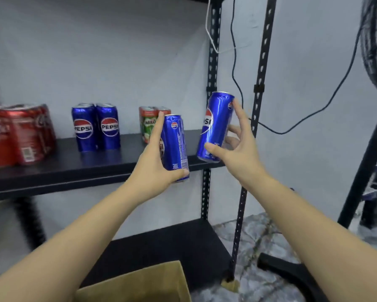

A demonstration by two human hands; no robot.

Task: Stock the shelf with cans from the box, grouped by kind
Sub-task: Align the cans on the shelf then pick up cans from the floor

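Head view: the left hand point(155, 168) grips a blue Pepsi can point(175, 147) upright over the black shelf's point(96, 164) near edge. The right hand point(235, 144) holds a second Pepsi can point(216, 127), tilted, just right. Farther back stand two Pepsi cans point(96, 127), Coca-Cola cans point(19, 134) left, Milo cans point(149, 123) behind. The cardboard box point(139, 284) sits below.

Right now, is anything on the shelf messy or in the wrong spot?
Nothing on the shelf stands out: the red cans, the Pepsi cans and the Milo cans stand upright, grouped by kind. Only the Pepsi can in the right hand tilts, and it is off the shelf.
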